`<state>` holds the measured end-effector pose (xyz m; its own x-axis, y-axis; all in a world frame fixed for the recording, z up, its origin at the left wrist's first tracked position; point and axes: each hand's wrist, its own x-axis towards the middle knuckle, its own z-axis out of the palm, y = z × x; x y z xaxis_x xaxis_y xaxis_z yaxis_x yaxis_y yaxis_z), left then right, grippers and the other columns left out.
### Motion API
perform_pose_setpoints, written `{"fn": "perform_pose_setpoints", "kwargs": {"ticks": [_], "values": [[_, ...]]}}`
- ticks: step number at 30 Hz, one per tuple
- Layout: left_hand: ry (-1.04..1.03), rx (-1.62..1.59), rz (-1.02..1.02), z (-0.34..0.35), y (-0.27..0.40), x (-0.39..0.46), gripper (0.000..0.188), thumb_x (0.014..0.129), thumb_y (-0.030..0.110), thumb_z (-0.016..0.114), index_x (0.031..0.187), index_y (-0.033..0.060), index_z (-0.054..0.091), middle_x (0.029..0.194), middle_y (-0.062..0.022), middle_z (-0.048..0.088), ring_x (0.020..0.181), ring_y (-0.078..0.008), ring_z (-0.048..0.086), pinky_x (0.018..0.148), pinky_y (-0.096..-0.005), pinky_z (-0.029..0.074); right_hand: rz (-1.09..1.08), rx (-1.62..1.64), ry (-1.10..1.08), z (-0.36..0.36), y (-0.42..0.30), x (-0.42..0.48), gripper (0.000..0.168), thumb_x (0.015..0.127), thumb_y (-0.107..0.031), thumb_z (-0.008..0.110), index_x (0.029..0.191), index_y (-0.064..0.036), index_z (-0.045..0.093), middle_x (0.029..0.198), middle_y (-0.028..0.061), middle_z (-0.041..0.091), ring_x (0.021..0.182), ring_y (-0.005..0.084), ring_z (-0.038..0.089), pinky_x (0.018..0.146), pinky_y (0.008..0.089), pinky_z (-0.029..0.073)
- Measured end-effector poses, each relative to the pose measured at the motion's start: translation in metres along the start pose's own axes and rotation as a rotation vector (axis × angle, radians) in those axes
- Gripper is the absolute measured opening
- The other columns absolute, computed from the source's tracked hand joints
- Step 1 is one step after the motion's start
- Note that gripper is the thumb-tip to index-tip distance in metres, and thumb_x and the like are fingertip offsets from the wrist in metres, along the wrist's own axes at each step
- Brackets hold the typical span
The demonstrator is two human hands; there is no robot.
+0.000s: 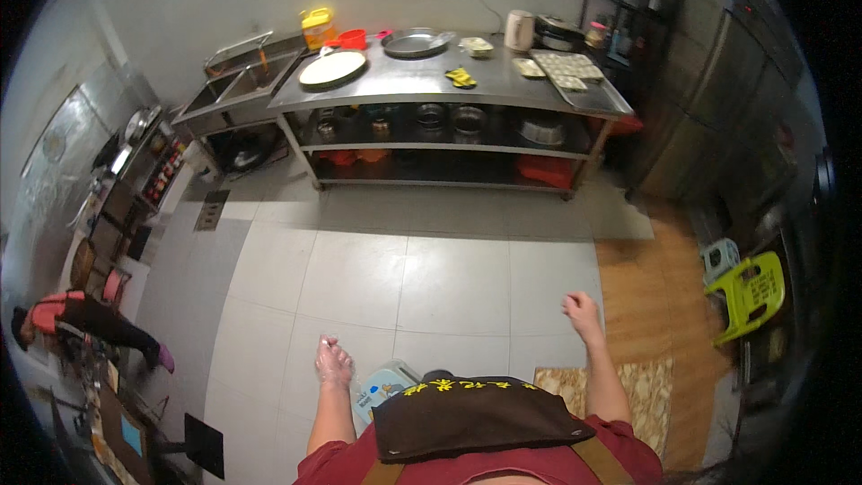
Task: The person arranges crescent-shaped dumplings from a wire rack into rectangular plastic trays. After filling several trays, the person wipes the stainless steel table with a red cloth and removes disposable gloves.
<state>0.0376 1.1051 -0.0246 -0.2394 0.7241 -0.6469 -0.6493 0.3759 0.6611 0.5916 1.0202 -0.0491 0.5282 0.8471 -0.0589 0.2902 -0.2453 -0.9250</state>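
Observation:
My left hand [333, 360], in a clear plastic glove, hangs over the tiled floor with its fingers curled. My right hand [579, 313] is bare and loosely curled, held away from my body on the right. Whether either hand holds something small cannot be told. Between them is the dark apron [478, 417] I wear over a red shirt, and a light blue plastic stool [387, 387] stands beside my left forearm. Ahead, a steel worktable [417, 91] bears a round tray with a white surface [333, 69], an empty-looking round metal pan [414, 44] and a yellow cloth-like item [460, 77].
A metal tray [606, 98] with filled smaller trays lies at the table's right end, near an electric kettle [519, 30]. A steel sink [252, 77] adjoins the left end. Another person [87, 323] bends at far left. A green plastic stool [751, 296] stands at right.

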Motion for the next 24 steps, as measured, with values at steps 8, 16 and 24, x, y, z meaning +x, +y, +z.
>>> {"fn": "perform_pose_setpoints", "kwargs": {"ticks": [8,16,24], "values": [[0.274,-0.128,0.085,0.036,0.018,0.098,0.025,0.089,0.036,0.046,0.079,0.013,0.044,0.052,0.0048,0.025,0.041,-0.0087,0.026,0.037,-0.0242,0.022,-0.47,-0.234,-0.832,0.225,-0.154,0.117,0.022,0.084,-0.02,0.06,0.099,-0.005,0.062,0.089,0.0094,0.066,0.082,0.0195,0.063,0.074,0.0306,0.05],[0.124,-0.22,0.13,0.194,0.114,0.283,0.028,0.091,0.038,0.045,0.08,0.012,0.045,0.054,0.0048,0.026,0.042,-0.0078,0.024,0.037,-0.0243,0.02,-0.371,-0.328,-0.818,0.313,-0.225,0.313,0.029,0.085,-0.029,0.057,0.102,-0.006,0.062,0.097,0.0123,0.066,0.088,0.0255,0.063,0.079,0.0341,0.049],[0.174,-0.188,0.204,0.302,0.218,0.372,0.028,0.09,0.037,0.047,0.079,0.0112,0.045,0.052,0.0054,0.024,0.041,-0.0073,0.023,0.038,-0.0238,0.018,-0.272,-0.231,-0.587,0.379,-0.286,0.53,0.024,0.081,-0.023,0.061,0.097,-0.005,0.065,0.09,0.0093,0.066,0.083,0.0182,0.062,0.075,0.0303,0.049]]}}
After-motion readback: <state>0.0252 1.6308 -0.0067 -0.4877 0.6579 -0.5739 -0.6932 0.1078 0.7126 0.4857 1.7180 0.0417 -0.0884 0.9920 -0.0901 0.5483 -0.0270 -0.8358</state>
